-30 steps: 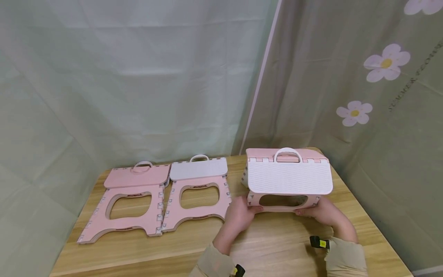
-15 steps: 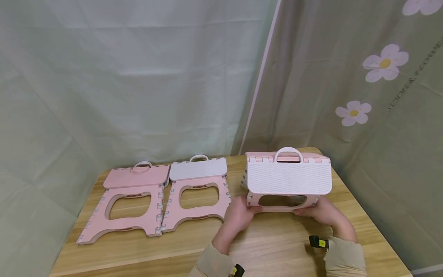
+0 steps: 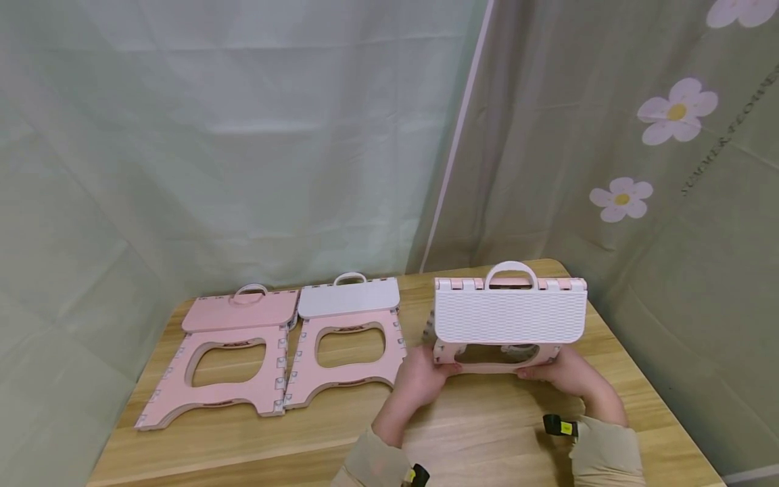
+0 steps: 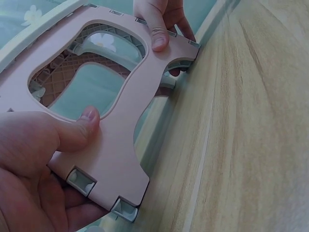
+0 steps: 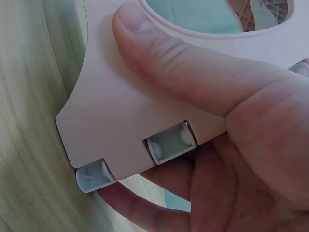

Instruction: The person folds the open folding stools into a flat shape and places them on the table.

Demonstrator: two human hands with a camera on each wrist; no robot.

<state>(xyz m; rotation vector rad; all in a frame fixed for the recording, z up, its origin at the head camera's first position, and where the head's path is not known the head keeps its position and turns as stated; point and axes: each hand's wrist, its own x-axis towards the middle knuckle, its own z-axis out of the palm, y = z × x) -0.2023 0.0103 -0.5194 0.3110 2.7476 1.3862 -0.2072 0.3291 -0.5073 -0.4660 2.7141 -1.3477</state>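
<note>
A pink and white folding step stool stands partly folded at the right of the table, its white textured seat half sloping down toward me and its white loop handle on top. My left hand grips the near pink leg panel at its left side, thumb on the front face and fingers behind. At the other side my right hand holds the same panel likewise. Through the panel's oval opening, the left wrist view shows the lattice underside. Both wrist views show pale hinge pieces along the panel edge.
Two flat-folded stools lie at the left of the wooden table: one with a pink seat half, one with a white seat half. Pale curtains hang behind, and a flowered curtain borders the right edge.
The held stool's seat has folded further: its far pink half has dropped out of sight behind the white half, and the hinge line and handle sit slightly lower. Both hands stay in place.
</note>
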